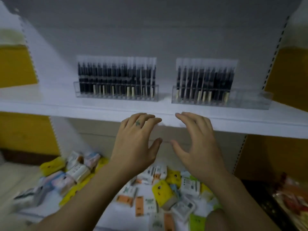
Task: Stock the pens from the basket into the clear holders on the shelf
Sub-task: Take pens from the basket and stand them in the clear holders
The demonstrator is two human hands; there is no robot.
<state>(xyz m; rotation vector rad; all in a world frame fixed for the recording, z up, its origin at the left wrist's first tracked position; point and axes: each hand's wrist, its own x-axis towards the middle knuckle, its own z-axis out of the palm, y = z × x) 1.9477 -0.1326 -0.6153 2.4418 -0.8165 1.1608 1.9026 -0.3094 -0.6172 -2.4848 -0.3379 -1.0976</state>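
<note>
Spread, empty left hand (133, 144) and right hand (198, 147) at smooth white shelf (50, 104); slim dark pens (116, 77) upright in clear slotted holders (250, 100).

White shelf (66, 104) in front of me; two clear holders stand on it side by side, apart; left holder (116, 97) packed with upright dark pens (116, 77); right holder (250, 103) has pens toward its left end; lower board (115, 214) beneath carries loose packets (162, 189), yellow, orange, white.

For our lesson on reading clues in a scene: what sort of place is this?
Probably a stationery shop: a white shelf with slotted uprights, clear holders of black pens, and small packets heaped on the level below.
</note>
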